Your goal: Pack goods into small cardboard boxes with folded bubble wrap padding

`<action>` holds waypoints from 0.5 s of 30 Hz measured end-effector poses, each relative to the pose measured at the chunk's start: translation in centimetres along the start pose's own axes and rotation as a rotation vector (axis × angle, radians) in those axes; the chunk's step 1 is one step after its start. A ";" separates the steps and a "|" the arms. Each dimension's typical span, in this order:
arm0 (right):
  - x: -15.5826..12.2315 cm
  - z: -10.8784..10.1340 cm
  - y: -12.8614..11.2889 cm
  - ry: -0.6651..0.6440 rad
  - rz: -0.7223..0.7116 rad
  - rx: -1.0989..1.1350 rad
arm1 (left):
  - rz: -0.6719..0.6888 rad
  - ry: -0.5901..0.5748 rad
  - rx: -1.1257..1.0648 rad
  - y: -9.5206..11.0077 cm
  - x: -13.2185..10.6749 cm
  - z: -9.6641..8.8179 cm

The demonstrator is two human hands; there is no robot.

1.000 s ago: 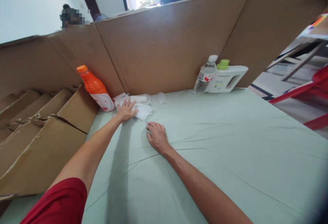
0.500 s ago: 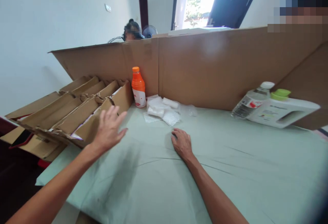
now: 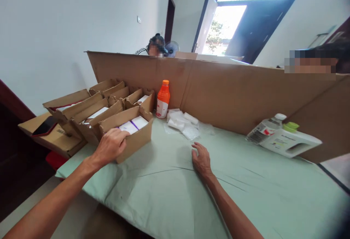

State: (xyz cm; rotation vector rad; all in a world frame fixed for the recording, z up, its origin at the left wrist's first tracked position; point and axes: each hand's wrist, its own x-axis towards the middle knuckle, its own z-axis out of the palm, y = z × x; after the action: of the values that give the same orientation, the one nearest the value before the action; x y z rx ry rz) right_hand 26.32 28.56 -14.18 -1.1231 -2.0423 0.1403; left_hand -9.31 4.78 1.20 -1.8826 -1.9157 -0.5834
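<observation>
My left hand (image 3: 111, 145) is closed over the near wall of an open cardboard box (image 3: 136, 143) on the left of the table. White packets with purple edges (image 3: 140, 122) stand inside this box. My right hand (image 3: 201, 159) holds nothing over the middle of the table, its fingers loosely bent and thumb apart. Beyond it lies a heap of clear and white plastic packets (image 3: 182, 123). An orange bottle with a white label (image 3: 163, 99) stands upright behind the box.
More cardboard boxes (image 3: 93, 113) crowd the table's left side. A tall cardboard panel (image 3: 232, 89) closes off the back. A clear bottle (image 3: 266, 129) and a white jug with a green cap (image 3: 291, 142) lean at the right. Two people sit beyond the panel. Green cloth (image 3: 169, 195) covers the table.
My left hand has gone from spread fingers to gripping the front box, which has come out from the others and tipped to show its packets. My view has shifted; the right hand stays near the middle.
</observation>
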 end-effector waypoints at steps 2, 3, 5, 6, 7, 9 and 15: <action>-1.0 -0.9 -1.7 -0.042 0.015 0.081 | 0.164 0.125 -0.131 0.6 -2.5 -1.3; -1.7 -1.4 -2.8 -0.083 0.033 0.152 | 0.188 0.183 -0.179 1.0 -3.8 -2.0; -3.3 -2.3 -5.2 -0.204 0.081 0.334 | 0.100 0.308 -0.244 1.6 -6.4 -2.8; -4.0 -2.8 -6.5 -0.275 0.102 0.423 | -0.006 0.373 -0.269 1.8 -7.7 -2.8; -4.7 -3.1 -7.7 -0.345 0.115 0.493 | -0.139 0.422 -0.303 1.8 -8.9 -2.4; -5.7 -3.5 -10.2 -0.477 0.121 0.586 | -0.427 0.445 -0.440 1.3 -11.0 -0.6; -6.0 -2.8 -14.6 -0.638 0.071 0.658 | -0.886 0.100 -1.123 1.1 -11.4 6.4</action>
State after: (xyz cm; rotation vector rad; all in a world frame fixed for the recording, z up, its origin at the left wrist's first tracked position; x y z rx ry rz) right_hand 20.23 14.46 -9.39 -0.7724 -2.2110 1.2423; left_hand -7.91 -1.24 -10.39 -1.2055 -2.5350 -2.3337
